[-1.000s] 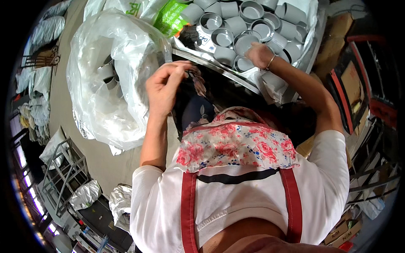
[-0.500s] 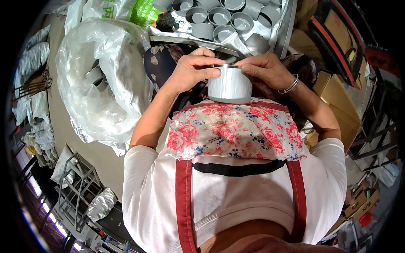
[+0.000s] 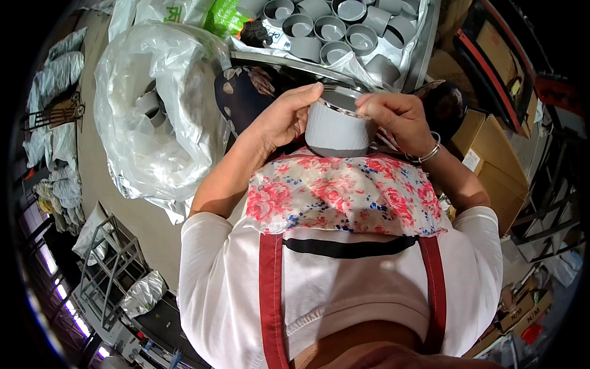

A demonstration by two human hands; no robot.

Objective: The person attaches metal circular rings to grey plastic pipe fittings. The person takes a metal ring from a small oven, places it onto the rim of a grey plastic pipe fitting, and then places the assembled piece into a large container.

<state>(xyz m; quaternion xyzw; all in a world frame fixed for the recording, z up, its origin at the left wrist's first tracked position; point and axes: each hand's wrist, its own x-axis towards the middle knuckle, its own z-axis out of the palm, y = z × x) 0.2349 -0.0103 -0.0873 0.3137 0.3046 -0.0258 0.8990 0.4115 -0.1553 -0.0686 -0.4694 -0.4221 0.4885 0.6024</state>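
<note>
A grey cylindrical cup with a shiny rim is held over my lap, just beyond the flowered apron. Its open top is tilted so that part of the grey inside shows. My left hand grips the cup's left side, thumb up at the rim and the other fingers partly hidden behind the wall. On the right, my right hand is closed at the rim, its thumb and curled fingers pressed against the edge. Whether a small thing is also pinched there I cannot make out.
Ahead, a metal-edged tray lined with white plastic holds several similar grey cups. A dark bunched item lies at its left. To the left stands a large clear plastic bag with grey cups inside; an opened cardboard box sits right.
The cup has tipped so that its inside now shows. My left hand has slid down its side, and my right hand has curled at the rim. The view has shifted slightly.
</note>
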